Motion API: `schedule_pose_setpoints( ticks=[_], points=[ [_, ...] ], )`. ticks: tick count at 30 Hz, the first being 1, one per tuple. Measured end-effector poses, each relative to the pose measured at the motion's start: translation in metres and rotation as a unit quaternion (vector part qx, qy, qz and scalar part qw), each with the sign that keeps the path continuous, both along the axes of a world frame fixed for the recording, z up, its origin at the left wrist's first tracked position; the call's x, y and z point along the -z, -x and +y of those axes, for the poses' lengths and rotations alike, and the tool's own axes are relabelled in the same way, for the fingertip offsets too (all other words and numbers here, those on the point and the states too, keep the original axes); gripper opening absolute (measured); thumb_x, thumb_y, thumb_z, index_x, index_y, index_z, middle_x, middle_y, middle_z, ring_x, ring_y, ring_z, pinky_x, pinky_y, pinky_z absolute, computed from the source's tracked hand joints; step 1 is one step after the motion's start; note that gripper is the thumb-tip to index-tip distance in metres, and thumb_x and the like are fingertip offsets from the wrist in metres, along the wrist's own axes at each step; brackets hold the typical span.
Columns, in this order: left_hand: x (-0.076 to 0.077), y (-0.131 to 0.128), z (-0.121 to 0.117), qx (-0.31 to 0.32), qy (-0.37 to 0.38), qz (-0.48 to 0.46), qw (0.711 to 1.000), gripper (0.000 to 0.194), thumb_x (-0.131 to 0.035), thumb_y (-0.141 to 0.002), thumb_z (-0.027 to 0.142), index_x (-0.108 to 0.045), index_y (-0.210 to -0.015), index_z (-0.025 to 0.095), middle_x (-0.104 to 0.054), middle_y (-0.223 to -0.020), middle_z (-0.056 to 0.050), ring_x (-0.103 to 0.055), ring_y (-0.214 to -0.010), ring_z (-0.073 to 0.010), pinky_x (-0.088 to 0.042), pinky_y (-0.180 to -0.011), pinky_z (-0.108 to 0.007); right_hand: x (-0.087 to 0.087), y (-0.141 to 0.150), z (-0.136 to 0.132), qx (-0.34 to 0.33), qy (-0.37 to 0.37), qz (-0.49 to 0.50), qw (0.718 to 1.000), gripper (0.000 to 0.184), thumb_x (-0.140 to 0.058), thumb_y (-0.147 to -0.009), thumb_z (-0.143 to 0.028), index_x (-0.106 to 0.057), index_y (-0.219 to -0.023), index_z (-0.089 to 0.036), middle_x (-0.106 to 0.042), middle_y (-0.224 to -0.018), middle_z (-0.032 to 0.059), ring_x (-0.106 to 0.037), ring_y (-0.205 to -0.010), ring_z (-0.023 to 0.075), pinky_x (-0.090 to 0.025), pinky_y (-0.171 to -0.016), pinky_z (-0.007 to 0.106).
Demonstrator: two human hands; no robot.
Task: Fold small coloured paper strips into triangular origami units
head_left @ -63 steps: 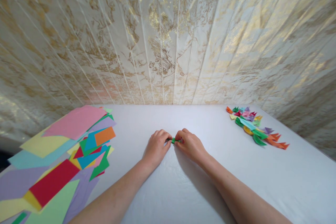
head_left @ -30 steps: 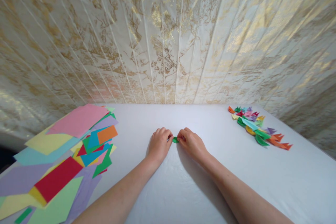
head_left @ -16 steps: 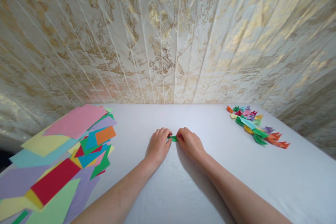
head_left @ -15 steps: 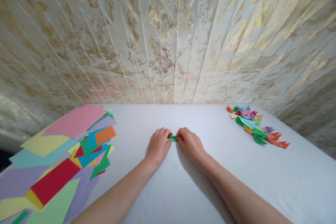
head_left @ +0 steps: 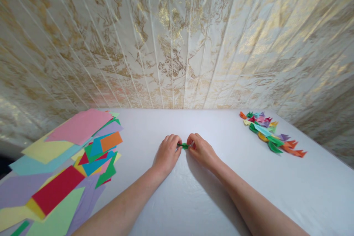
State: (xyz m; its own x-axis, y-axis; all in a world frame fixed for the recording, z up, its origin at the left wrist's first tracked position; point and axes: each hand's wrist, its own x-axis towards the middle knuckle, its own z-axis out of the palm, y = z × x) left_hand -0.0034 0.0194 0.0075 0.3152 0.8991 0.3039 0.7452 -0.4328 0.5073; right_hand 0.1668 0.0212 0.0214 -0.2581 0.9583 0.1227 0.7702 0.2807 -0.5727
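Observation:
Between my two hands, just above or on the white table (head_left: pixel 171 199), is a small folded piece of green paper (head_left: pixel 184 146). My left hand (head_left: pixel 168 151) pinches its left end between thumb and fingers. At the right end, my right hand (head_left: pixel 201 149) has its thumb and fingertips closed on the paper. Only the middle of the green paper shows; its ends are hidden by my fingers. I cannot tell its full folded shape.
Coloured paper sheets lie overlapping on the left, among them a pink sheet (head_left: pixel 83 125), a red sheet (head_left: pixel 58 190) and an orange piece (head_left: pixel 111 141). At the right sit several small folded paper figures (head_left: pixel 273 142). Behind the table hangs a gold-patterned curtain (head_left: pixel 177 44).
My right hand has shifted very slightly to the right and its fingers have changed their hold. A bit more of the green paper shows. My left hand has hardly moved.

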Motion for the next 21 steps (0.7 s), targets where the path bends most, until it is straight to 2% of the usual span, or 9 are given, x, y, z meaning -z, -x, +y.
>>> schedule_pose_setpoints(
  ticks=[7,21],
  points=[
    [0.0026,0.0011,0.0003,0.021,-0.005,-0.012,1.0,0.011,-0.055,-0.086,0.011,-0.054,-0.088,0.022,-0.058,-0.095,-0.002,-0.051,-0.093,-0.0204,-0.044,-0.084,-0.035,-0.0007,0.001,0.0007,-0.011,0.005,-0.009,1.0,0.019,-0.051,-0.079,-0.005,-0.059,-0.085,-0.021,-0.055,-0.087,0.0002,-0.053,-0.072,0.0116,-0.033,-0.065,0.022],
    [0.0052,0.0015,0.002,0.028,-0.002,-0.028,0.999,0.014,-0.054,-0.086,0.01,-0.056,-0.094,0.022,-0.059,-0.098,-0.003,-0.054,-0.096,-0.0206,-0.046,-0.086,-0.036,0.0049,0.0002,0.0035,0.012,0.006,0.004,1.0,0.017,-0.05,-0.081,-0.007,-0.058,-0.089,-0.021,-0.062,-0.088,0.0013,-0.057,-0.078,0.014,-0.036,-0.068,0.023]
  ],
)
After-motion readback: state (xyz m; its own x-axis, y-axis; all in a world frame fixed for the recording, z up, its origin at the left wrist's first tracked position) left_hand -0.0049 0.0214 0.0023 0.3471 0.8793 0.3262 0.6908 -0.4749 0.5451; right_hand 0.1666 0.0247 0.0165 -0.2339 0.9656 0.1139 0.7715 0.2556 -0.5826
